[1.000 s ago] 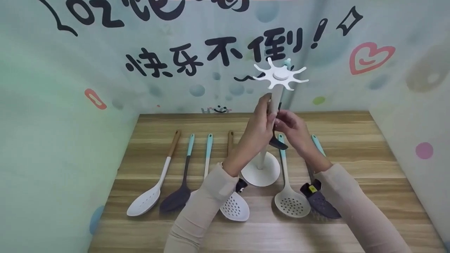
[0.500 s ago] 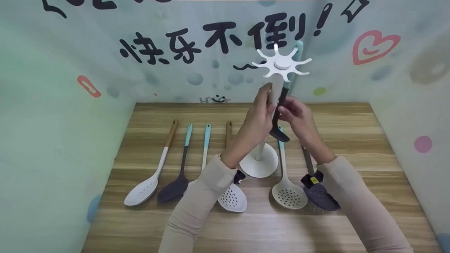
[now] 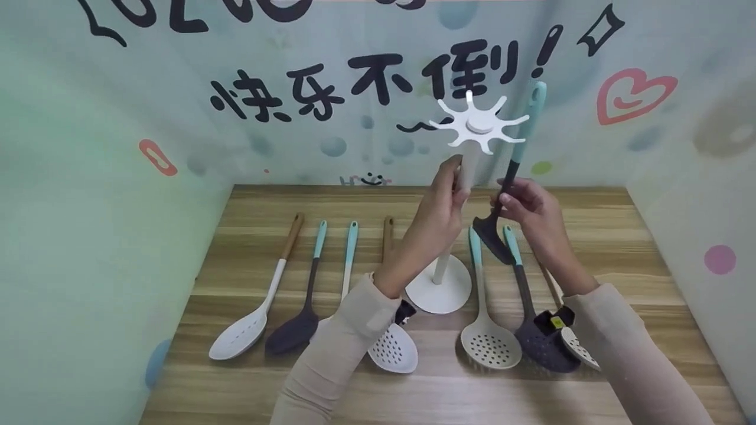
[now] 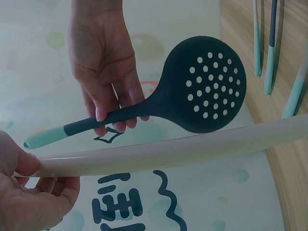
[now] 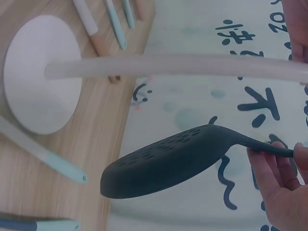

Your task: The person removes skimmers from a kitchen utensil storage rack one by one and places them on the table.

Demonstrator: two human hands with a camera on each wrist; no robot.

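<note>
Seven utensils on the table: four lie left of the white rack [image 3: 438, 282], three right of it, none hung.
Left of rack: slotted white spoon [image 3: 243, 339] farthest out, then a dark spoon [image 3: 293, 330].
Rack top: spoked hanger [image 3: 479, 126] looks bare.
Left hand [image 3: 440, 209]: fingers curled round the rack's pole.
Right hand [image 3: 527, 208]: fingers pinching the dark skimmer [image 4: 202, 98] by its handle, just right of the pole, teal tip raised beside the spokes.
Progress: judging by this, hanging is barely begun.

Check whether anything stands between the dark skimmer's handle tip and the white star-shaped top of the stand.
Nothing visible does. The right hand holds the dark skimmer upright beside the star-shaped top, its teal tip just right of the prongs. The left hand grips the pole below.
</note>
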